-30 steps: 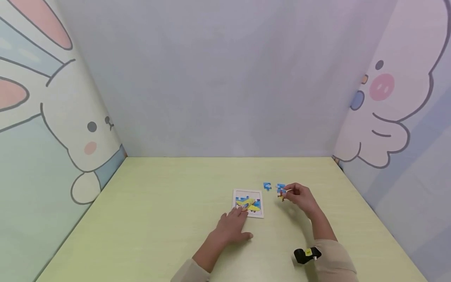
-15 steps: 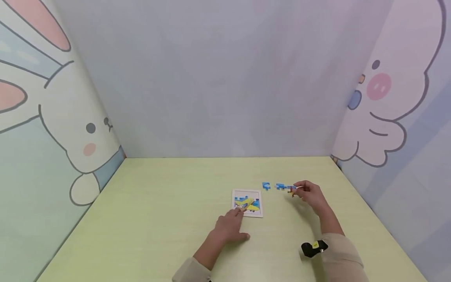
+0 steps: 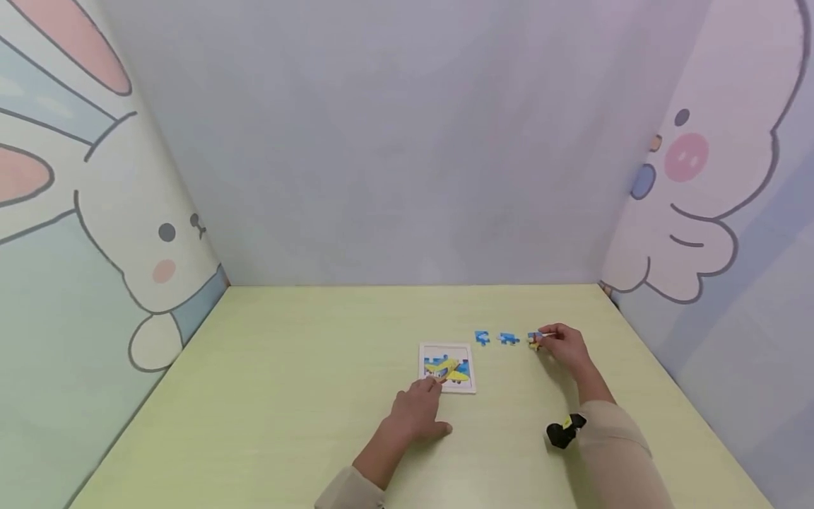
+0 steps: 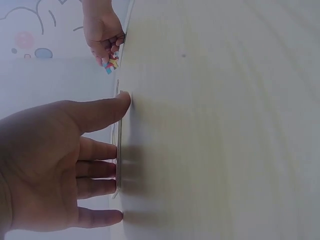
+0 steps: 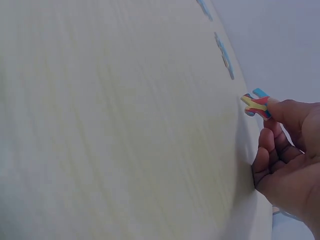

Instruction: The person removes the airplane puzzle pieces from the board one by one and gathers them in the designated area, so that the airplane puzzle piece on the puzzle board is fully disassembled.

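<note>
Puzzle piece [image 5: 256,104] — pinched in right hand [image 3: 564,348]; left hand [image 3: 415,411] flat, fingers on puzzle board [image 3: 448,367].

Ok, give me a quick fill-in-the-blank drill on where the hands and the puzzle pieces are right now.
1. The right hand pinches a red, yellow and blue puzzle piece just above the pale green ____.
2. The left hand touches the white-framed ____ puzzle board.
3. Left of the pinched piece, ____ loose blue puzzle pieces lie flat.

Missing words: table; aeroplane; two
</note>
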### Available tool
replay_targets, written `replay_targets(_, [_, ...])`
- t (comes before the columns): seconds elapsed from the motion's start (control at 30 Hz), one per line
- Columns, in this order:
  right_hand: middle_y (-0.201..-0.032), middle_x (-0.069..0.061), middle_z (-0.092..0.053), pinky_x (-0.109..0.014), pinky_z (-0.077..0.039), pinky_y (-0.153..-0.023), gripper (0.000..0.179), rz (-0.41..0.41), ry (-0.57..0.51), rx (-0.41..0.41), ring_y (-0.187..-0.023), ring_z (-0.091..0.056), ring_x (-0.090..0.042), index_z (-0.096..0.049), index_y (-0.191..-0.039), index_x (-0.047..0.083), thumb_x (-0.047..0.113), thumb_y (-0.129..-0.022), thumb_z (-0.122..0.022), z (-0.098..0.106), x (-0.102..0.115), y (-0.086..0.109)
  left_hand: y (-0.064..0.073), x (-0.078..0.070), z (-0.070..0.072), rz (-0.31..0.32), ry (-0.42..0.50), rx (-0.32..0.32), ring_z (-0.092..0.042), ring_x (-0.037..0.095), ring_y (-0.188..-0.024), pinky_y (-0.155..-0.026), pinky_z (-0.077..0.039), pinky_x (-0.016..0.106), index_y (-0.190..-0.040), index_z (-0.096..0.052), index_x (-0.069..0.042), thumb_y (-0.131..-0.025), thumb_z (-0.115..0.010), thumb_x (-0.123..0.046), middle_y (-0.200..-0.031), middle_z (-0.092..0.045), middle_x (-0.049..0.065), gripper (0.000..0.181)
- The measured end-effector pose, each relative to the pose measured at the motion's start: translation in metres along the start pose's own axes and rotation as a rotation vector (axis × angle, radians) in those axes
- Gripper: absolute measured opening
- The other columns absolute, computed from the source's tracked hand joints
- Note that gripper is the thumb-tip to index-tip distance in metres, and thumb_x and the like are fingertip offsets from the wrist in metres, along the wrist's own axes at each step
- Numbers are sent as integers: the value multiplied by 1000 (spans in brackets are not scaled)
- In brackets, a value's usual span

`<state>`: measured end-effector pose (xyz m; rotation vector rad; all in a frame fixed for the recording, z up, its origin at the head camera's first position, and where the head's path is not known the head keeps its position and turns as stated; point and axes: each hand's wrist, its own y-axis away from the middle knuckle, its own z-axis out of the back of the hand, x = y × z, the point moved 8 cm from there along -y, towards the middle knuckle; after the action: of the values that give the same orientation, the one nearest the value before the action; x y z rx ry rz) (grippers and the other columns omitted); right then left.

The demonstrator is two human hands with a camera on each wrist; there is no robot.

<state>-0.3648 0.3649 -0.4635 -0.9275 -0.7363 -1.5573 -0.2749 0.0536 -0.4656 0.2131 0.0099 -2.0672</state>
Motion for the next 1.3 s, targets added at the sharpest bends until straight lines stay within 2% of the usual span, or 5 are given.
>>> replay_targets(0.2, [-90, -16, -57, -30, -42, -63, 26, -3, 125, -60, -79, -52, -25, -57, -109, -8, 11, -91, -58, 1, -3, -7, 1, -1, 3, 5, 4, 4, -42, 23, -121, -85, -45, 43, -132, -48, -7, -77, -69, -49, -132, -46, 6, 72])
replay_targets(0.37, [-94, -22, -58, -40, -41, -71, 27, 15, 237, -107, -86, -53, -34, -58, -110, -8, 11, -91, -56, 1, -2, -9, 2, -1, 4, 6, 8, 7, -42, 23, -121, -84, -45, 43, -131, -49, -7, -77, -70, -49, -132, -46, 7, 72])
replay_targets(0.53, [-102, -26, -56, -48, -39, -78, 30, -3, 280, -117, -92, -52, -39, -57, -113, -8, 12, -92, -54, -1, -4, -11, 0, 2, 1, 5, 9, 9, -42, 23, -122, -86, -44, 44, -133, -47, -7, -77, -69, -49, -134, -46, 6, 73])
replay_targets(0.97, [-100, -23, -56, -39, -41, -71, 32, -57, 234, -83, -90, -50, -34, -57, -112, -8, 17, -92, -57, -1, -13, -12, 2, 3, -1, -2, 36, 5, -43, 23, -120, -85, -44, 45, -131, -49, -7, -77, -70, -48, -131, -46, 6, 71])
replay_targets(1.3, [-91, -16, -58, -27, -44, -60, 30, 23, 124, -32, -75, -55, -19, -55, -115, -11, 10, -93, -55, 3, -2, 2, 3, 1, 4, -7, 68, 0, -43, 23, -120, -86, -43, 45, -129, -50, -6, -78, -70, -45, -131, -47, 6, 68])
